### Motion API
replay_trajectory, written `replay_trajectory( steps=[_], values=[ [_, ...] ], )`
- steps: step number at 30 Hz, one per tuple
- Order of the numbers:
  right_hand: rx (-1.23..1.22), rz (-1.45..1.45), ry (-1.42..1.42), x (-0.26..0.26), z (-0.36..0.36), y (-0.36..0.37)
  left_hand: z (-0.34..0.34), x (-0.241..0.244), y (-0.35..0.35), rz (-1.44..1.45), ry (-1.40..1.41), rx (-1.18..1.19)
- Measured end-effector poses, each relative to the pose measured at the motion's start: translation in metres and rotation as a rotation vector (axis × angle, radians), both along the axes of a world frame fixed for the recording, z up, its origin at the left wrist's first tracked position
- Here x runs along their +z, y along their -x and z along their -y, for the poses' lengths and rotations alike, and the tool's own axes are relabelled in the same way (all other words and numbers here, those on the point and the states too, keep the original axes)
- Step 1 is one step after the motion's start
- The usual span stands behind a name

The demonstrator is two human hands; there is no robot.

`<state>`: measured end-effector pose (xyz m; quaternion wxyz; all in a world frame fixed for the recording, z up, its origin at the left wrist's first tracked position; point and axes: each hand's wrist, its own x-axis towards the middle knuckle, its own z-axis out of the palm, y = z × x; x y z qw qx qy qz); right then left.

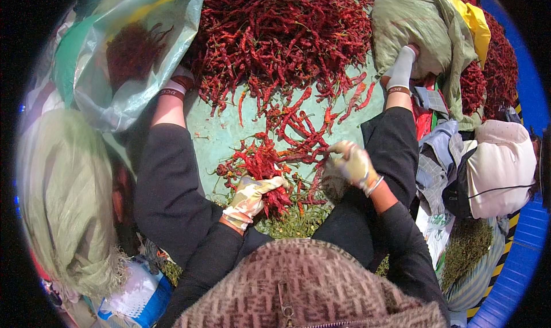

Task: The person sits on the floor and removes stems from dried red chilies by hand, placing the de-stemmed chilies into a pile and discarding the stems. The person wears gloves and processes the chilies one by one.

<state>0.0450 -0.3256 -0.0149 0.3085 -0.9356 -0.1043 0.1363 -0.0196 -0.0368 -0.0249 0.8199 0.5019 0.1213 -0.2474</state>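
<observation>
My left hand (252, 196), in a patterned work glove, grips a bunch of dried red chilli peppers (275, 201) close in front of me. More chillies lie in a small heap (254, 156) just beyond it. To its right is my right hand (355, 164), gloved too, with a band at the wrist. It is blurred beside a scatter of chillies (308, 134); whether its fingers hold anything cannot be made out. Green stems (292, 224) cover the ground between my legs. Past the pale green sheet (219, 132) rises a large pile of dried red chillies (284, 31).
My outstretched legs flank the sheet. A translucent plastic bag (129, 100) with chillies inside stands at far left, above a woven sack (64, 199). At right are a full sack (417, 31), crumpled cloth (437, 156), a pale stuffed bundle (499, 168) and an open bag of stems (467, 250).
</observation>
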Motion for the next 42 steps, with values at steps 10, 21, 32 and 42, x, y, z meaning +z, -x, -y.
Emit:
replay_trajectory(
  steps=[10, 21, 32, 42],
  values=[
    [-0.399, 0.015, 0.245, -0.065, -0.014, -0.093, 0.010, 0.016, -0.009, -0.116, -0.153, 0.065],
    [-0.351, -0.514, -0.655, 0.033, -0.044, 0.005, 0.009, 0.018, -0.005, -0.026, 0.064, 0.060],
    [-0.070, -0.221, -0.146, 0.029, -0.092, 0.084, 0.010, -0.001, 0.016, 0.195, -0.095, -0.067],
    [0.054, 0.105, 0.108, 0.017, -0.100, 0.086, 0.008, -0.011, 0.017, 0.214, -0.367, -0.298]
  ],
)
